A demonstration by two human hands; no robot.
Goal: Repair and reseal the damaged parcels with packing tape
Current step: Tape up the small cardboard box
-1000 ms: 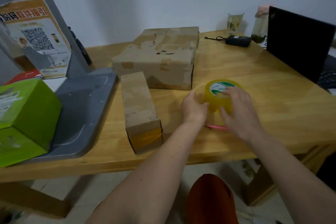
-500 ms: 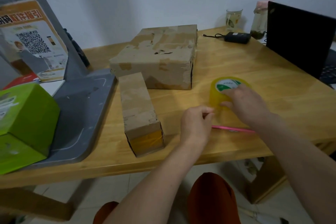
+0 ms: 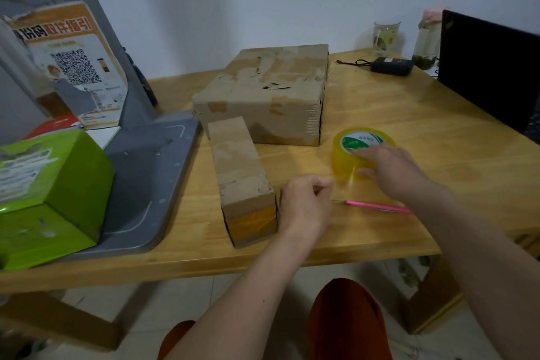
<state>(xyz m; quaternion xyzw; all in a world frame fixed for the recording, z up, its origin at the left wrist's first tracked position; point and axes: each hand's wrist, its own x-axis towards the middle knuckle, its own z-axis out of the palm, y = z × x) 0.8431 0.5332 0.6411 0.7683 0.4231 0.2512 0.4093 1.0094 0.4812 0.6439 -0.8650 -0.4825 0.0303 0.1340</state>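
Note:
A yellow roll of packing tape (image 3: 349, 155) with a green-and-white core label lies flat on the wooden table (image 3: 409, 123). My right hand (image 3: 391, 168) holds the roll from above. My left hand (image 3: 305, 202) pinches the tape's free end, and a clear strip stretches from it to the roll. A long narrow cardboard parcel (image 3: 238, 166) lies just left of my left hand, with yellow tape over its near end. A larger worn flat parcel (image 3: 268, 90) sits behind it.
A pink-handled cutter (image 3: 377, 206) lies on the table under my right forearm. A grey scale platform (image 3: 152, 172) carries a green box (image 3: 49, 190) at left. A black laptop (image 3: 491, 67), a charger (image 3: 391, 66) and two glass jars stand at the back right.
My left hand has drawn back from the roll toward the narrow parcel, pulling out a strip of tape. My right hand has stayed on the roll.

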